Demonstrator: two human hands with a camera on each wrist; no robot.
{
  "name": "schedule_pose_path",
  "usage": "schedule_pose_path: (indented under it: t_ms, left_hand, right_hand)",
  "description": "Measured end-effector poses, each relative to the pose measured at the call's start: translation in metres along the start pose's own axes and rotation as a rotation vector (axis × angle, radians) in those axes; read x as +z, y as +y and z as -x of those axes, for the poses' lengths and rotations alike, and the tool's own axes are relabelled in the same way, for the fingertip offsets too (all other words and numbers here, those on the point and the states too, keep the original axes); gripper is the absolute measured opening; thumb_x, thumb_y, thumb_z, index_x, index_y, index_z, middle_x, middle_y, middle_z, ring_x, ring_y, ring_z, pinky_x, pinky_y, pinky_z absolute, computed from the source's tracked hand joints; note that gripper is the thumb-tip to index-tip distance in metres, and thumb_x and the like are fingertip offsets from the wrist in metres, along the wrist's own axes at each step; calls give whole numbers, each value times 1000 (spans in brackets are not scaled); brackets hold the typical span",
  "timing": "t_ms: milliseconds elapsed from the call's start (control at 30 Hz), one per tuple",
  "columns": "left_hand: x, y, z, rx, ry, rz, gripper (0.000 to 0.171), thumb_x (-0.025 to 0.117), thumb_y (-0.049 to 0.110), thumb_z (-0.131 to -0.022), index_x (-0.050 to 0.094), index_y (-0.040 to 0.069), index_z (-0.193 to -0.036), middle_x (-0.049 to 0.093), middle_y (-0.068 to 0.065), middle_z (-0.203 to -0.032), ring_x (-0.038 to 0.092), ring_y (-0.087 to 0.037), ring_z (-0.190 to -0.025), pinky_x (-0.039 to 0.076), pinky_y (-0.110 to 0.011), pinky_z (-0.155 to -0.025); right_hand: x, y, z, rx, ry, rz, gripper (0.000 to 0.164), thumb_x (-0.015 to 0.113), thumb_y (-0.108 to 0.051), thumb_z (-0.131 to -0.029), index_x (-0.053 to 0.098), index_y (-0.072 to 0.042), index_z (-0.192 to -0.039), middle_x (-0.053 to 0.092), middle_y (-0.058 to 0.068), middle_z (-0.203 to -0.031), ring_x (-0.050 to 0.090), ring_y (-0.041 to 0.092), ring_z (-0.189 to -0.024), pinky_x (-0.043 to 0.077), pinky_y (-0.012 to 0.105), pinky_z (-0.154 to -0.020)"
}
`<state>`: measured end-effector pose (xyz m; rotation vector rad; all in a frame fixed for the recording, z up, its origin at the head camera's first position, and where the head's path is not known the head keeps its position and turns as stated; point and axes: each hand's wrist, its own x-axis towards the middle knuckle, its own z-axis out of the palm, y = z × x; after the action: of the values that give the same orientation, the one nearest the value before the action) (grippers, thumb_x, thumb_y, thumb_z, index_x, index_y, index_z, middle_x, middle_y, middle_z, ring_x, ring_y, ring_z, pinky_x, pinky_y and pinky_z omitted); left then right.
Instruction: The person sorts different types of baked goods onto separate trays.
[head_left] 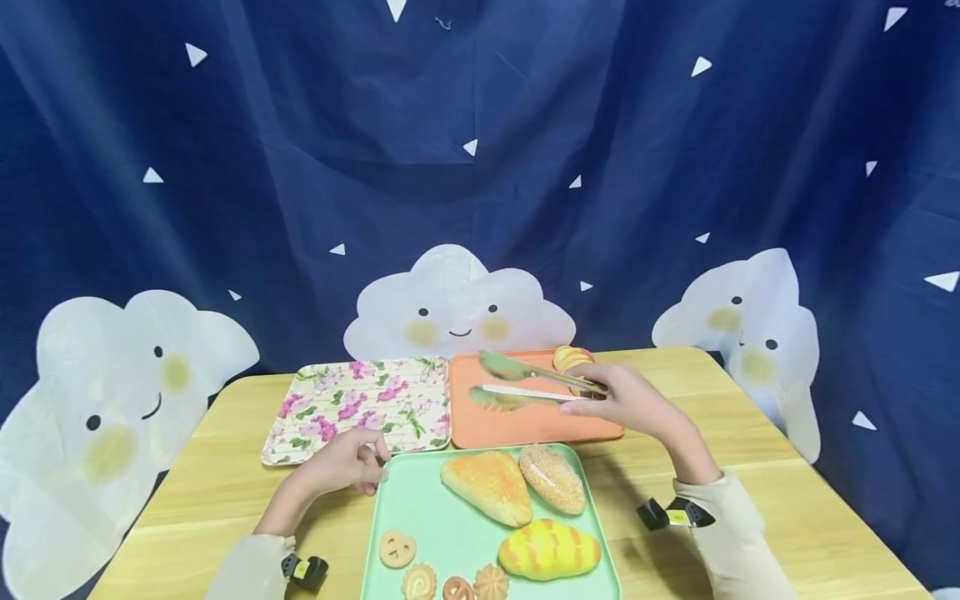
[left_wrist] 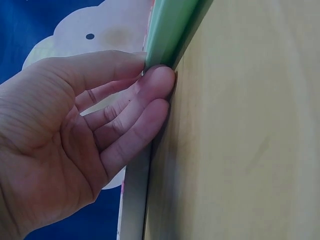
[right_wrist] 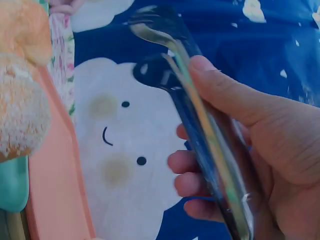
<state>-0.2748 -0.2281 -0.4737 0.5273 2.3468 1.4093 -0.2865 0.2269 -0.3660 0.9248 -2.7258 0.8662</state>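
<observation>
My right hand grips a pair of metal tongs by the handle end. The tongs' arms are spread apart and hang over the orange tray, pointing left. A small striped pastry lies at that tray's far right corner, partly hidden by the hand. My left hand pinches the far left corner of the green tray between thumb and fingers. On the green tray are a triangular bread, a seeded oval bread, a yellow striped roll and several cookies, among them a smiling one.
A floral tray lies left of the orange tray, behind the green one. All three trays rest on a wooden table. Behind it hangs a dark blue curtain with white clouds and triangles.
</observation>
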Motion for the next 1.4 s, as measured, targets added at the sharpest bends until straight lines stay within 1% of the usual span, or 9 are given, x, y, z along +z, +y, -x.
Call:
schedule_pose_path:
  t_ms: [200, 333, 500, 633, 933, 1000, 1200, 1300, 1400]
  left_hand:
    - [-2, -2, -2, 14, 3, -10, 17, 73, 2, -87, 62, -3, -99, 70, -15, -74, 69, -25, -63, 60, -36, -58]
    - [-2, -1, -3, 17, -2, -19, 18, 73, 2, -86, 62, -4, -98, 70, -15, -73, 69, -26, -63, 61, -37, -58]
    - [-2, 0, -3, 17, -8, -16, 18, 73, 2, -87, 61, -5, -99, 69, -15, -72, 70, -26, -63, 61, -38, -59]
    - [-2, 0, -2, 17, -8, -6, 18, 73, 2, -87, 62, -4, -99, 70, -15, -73, 70, -27, -63, 61, -38, -59]
    - [-3, 1, -2, 18, -16, -13, 18, 73, 3, -87, 61, -5, -99, 70, -16, -72, 70, -25, -63, 61, -36, -60]
    - [-3, 1, -1, 7, -14, -20, 18, 73, 3, -87, 61, -5, -98, 70, -15, -71, 70, -24, -62, 61, -37, -59]
    - [-4, 2, 0, -7, -7, -15, 19, 74, 3, -87, 60, -4, -97, 69, -13, -70, 70, -24, -62, 61, -37, -60]
    - [-3, 1, 0, 3, -10, -1, 19, 73, 2, -87, 60, -5, -98, 69, -15, -71, 70, -25, -62, 61, -38, -60]
    - [-2, 1, -1, 8, -11, 7, 18, 73, 2, -87, 61, -5, -98, 69, -16, -72, 70, -27, -63, 61, -38, -60]
  right_hand:
    - [3, -10, -1, -127, -98, 99, 32, 82, -41, -82, 72, -22, -106, 50, -14, -70, 43, -2, -63, 40, 19, -60]
    - [6, -8, -3, -179, -165, 57, 26, 84, -36, -80, 71, -26, -99, 50, -13, -67, 45, -2, -61, 39, 18, -57]
    - [10, -5, -2, -165, -244, -18, 33, 87, -35, -77, 75, -21, -105, 57, -11, -66, 49, -2, -60, 42, 18, -55]
    - [15, -4, -2, -127, -299, -22, 37, 87, -36, -76, 76, -19, -107, 57, -12, -67, 48, -1, -60, 41, 18, -56]
    - [23, -9, -2, -56, -404, -26, 28, 85, -29, -79, 73, -12, -97, 41, -9, -66, 36, 3, -58, 30, 17, -55]
    - [26, -11, -2, -59, -417, -25, 24, 83, -28, -81, 74, -12, -96, 40, -8, -66, 34, 3, -58, 30, 17, -56]
    - [31, -15, -4, -97, -363, 78, 15, 82, -33, -80, 78, -21, -88, 70, -13, -74, 45, -3, -62, 42, 16, -60]
    - [31, -15, -4, -112, -319, 141, 13, 82, -37, -79, 77, -25, -81, 70, -16, -72, 44, -5, -60, 42, 18, -58]
    - [32, -13, -4, -129, -285, 161, 14, 82, -38, -79, 79, -24, -83, 74, -14, -75, 49, -7, -61, 43, 18, -57]
